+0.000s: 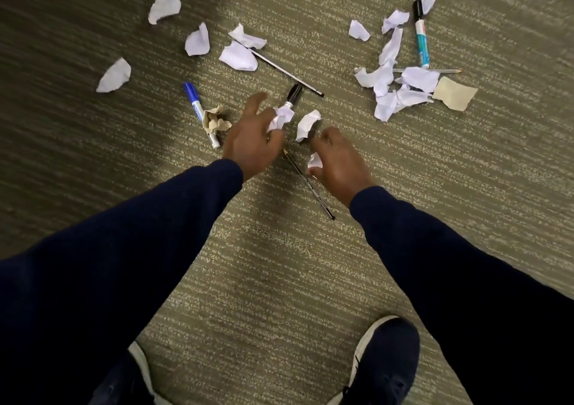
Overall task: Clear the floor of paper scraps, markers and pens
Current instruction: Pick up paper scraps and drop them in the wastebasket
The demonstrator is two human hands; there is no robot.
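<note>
Left hand, frame centre: fingers curled round crumpled white paper ball, thumb spread wide. Right hand just right of it: fingers curled, small white scrap at thumb; gripped or not, cannot tell. Thin dark pencil on olive striped carpet between hands. Black-capped marker partly behind ball. Blue-capped white marker under crumpled beige paper, centre left. Heap of torn white scraps, teal marker, beige paper note upper right. Long black pen upper centre.
</note>
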